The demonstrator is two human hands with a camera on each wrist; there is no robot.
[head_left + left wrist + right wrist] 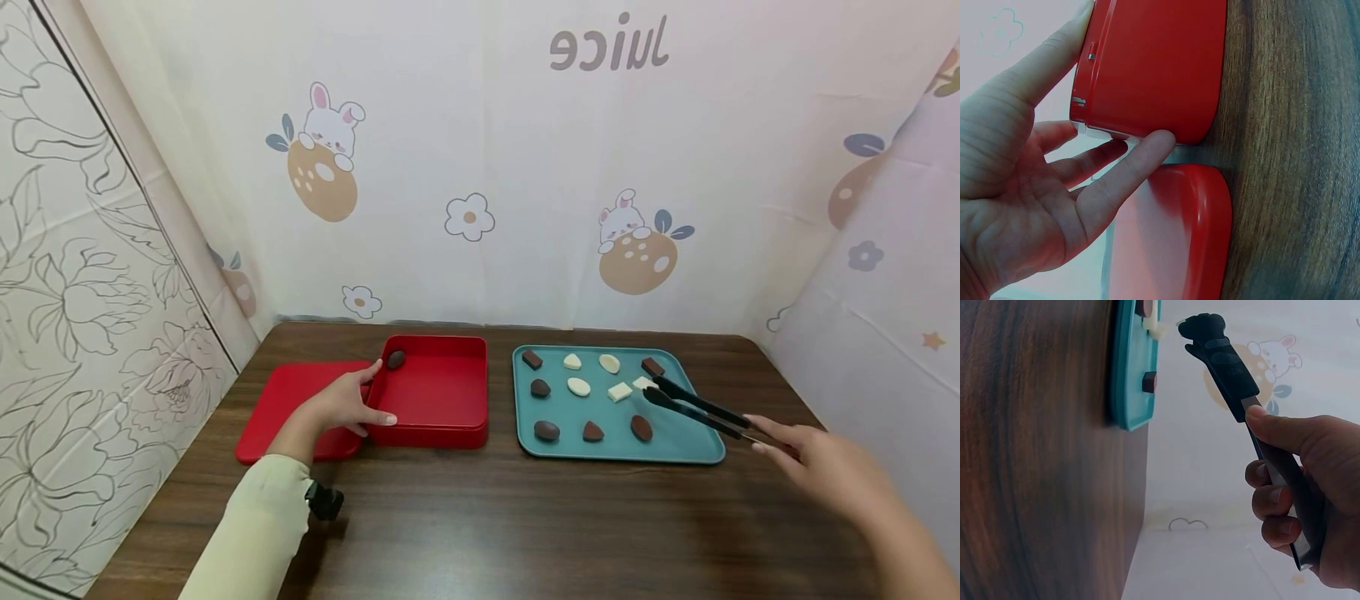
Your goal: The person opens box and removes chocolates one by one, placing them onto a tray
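Note:
My left hand [341, 406] is at the left near corner of an open red box [438, 437]. Its thumb lies over the near rim and its fingers touch the left side, spread rather than curled. Inside the box, one dark oval chocolate [395, 360] sits in the far left corner. My right hand [828, 467] grips black-tipped tongs [1229, 369], thumb on one arm and fingers curled round the other. Their tips are over the right part of a teal tray [675, 450], beside a white chocolate square [643, 383]. Whether the tips pinch it I cannot tell.
Several brown and white chocolates, such as an oval one [641, 428] and a triangular one [592, 431], lie in rows on the tray. A red lid [281, 408] lies left of the box. A patterned curtain [480, 125] stands behind the wooden table [465, 517].

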